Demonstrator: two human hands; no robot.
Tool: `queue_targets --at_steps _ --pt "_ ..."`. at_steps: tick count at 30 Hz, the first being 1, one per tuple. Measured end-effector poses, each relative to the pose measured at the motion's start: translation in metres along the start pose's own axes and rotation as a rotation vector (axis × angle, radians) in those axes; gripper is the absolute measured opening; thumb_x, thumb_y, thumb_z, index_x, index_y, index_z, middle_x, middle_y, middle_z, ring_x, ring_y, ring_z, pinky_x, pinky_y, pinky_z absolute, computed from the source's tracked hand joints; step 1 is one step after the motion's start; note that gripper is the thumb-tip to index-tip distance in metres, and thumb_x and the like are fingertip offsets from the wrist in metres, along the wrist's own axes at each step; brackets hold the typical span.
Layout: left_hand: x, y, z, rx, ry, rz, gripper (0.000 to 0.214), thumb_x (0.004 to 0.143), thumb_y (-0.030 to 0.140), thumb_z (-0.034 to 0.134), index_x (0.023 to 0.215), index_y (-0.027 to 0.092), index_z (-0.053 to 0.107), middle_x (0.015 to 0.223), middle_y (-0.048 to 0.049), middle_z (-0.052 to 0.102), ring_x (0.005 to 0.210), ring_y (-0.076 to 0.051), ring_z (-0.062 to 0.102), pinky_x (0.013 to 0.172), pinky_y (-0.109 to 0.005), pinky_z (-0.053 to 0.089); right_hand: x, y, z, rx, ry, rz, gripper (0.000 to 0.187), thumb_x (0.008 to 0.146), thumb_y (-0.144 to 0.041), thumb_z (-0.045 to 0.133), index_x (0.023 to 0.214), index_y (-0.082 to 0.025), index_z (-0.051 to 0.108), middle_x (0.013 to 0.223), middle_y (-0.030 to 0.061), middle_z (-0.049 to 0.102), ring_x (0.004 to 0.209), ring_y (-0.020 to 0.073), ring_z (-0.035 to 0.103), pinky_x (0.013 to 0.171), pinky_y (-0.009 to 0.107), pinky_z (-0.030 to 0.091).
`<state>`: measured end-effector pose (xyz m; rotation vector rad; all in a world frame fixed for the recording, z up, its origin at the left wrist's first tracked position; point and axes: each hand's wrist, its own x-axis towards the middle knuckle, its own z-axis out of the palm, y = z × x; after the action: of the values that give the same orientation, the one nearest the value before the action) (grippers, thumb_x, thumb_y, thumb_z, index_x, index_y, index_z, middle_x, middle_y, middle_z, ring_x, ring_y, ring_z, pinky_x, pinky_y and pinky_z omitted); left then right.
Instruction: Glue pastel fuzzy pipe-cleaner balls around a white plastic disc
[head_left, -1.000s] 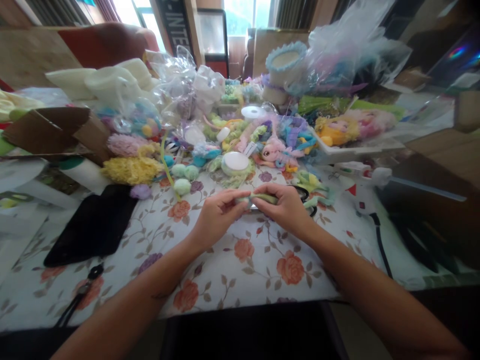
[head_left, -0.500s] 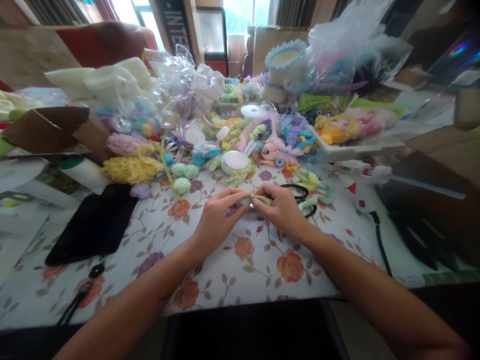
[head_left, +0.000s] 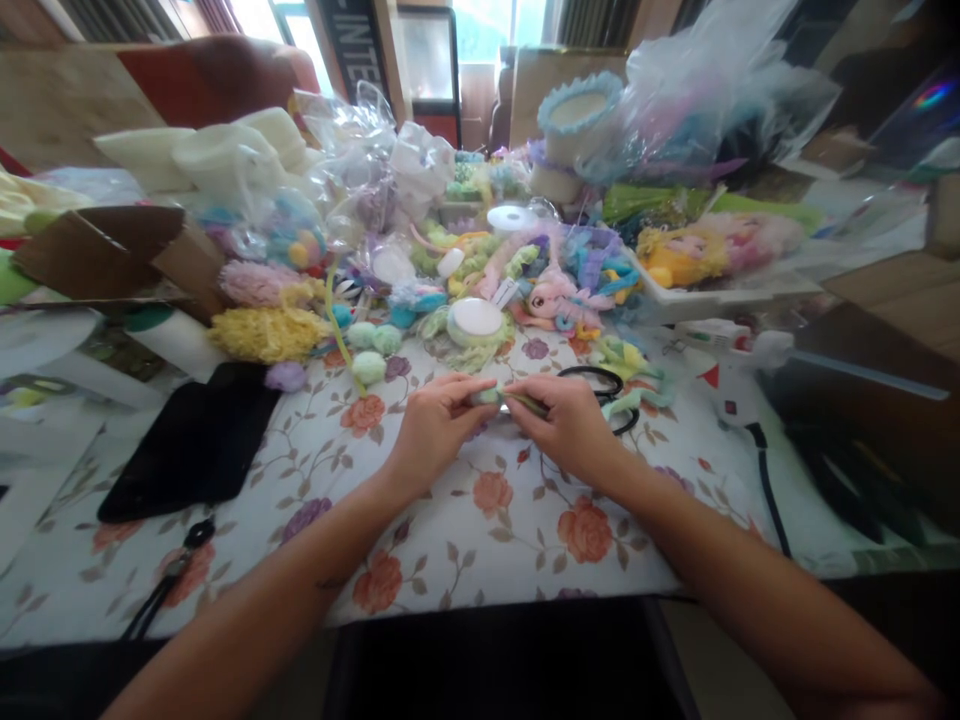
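Observation:
Both my hands meet over the floral tablecloth (head_left: 487, 520) at the middle of the table. My left hand (head_left: 435, 430) and my right hand (head_left: 570, 425) are closed in a pinch on a thin pale green fuzzy strip (head_left: 504, 398) stretched between their fingertips. Black-handled scissors (head_left: 604, 385) lie just beyond my right hand. A white round spool (head_left: 474, 320) wrapped in green fuzz sits a little farther back.
A black phone (head_left: 195, 440) with a strap lies at the left. A white glue gun (head_left: 739, 365) with a black cord lies at the right. The back of the table is heaped with pastel pompoms, fuzzy wire, plush dolls (head_left: 559, 295), plastic bags and a cardboard box (head_left: 112, 255).
My hands have stayed in place, shifting their pinch slightly along the green strip. The camera has tipped a little.

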<state>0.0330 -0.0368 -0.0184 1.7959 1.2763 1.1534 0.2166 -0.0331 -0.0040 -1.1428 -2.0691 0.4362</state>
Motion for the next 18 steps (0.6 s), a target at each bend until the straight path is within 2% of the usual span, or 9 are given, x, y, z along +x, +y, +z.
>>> queue_targets --at_steps 4,7,11,18 --pt "0.0002 0.002 0.0005 0.01 -0.007 0.007 0.028 0.079 0.02 0.071 0.106 0.02 0.076 0.094 -0.0052 0.071 0.077 -0.017 0.065 0.071 -0.03 0.053 -0.0019 0.0002 0.0009 -0.052 0.001 -0.023 0.015 0.086 -0.016 0.057 0.082 -0.016 0.072 0.076 0.0052 0.071 0.067 0.0164 0.063 0.064 0.026 0.042" --pt "0.0001 0.0034 0.0004 0.01 -0.01 0.001 0.028 0.079 0.019 0.069 0.107 0.02 0.076 0.099 -0.0063 0.072 0.079 -0.018 0.067 0.072 -0.031 0.055 -0.0033 0.0007 0.0018 -0.089 0.012 -0.033 0.016 0.087 -0.018 0.057 0.079 -0.016 0.071 0.076 0.0055 0.071 0.068 0.0167 0.063 0.065 0.027 0.042" --pt "-0.0008 0.0039 0.0007 0.036 0.005 0.049 0.027 0.08 0.021 0.069 0.106 0.021 0.076 0.101 -0.0067 0.073 0.089 -0.021 0.068 0.08 -0.033 0.056 -0.0032 0.0012 0.0024 -0.057 0.025 -0.026 0.012 0.084 -0.016 0.058 0.078 -0.017 0.068 0.074 0.0038 0.068 0.067 0.0159 0.06 0.064 0.026 0.041" --pt "-0.0023 0.0018 0.0005 0.013 -0.013 0.07 0.026 0.081 0.022 0.069 0.106 0.022 0.076 0.1 -0.0062 0.073 0.086 -0.019 0.068 0.076 -0.03 0.056 -0.0004 -0.0025 0.001 0.054 0.004 -0.012 0.008 0.08 -0.013 0.058 0.076 -0.017 0.064 0.066 -0.0015 0.059 0.06 0.0118 0.051 0.06 0.024 0.038"
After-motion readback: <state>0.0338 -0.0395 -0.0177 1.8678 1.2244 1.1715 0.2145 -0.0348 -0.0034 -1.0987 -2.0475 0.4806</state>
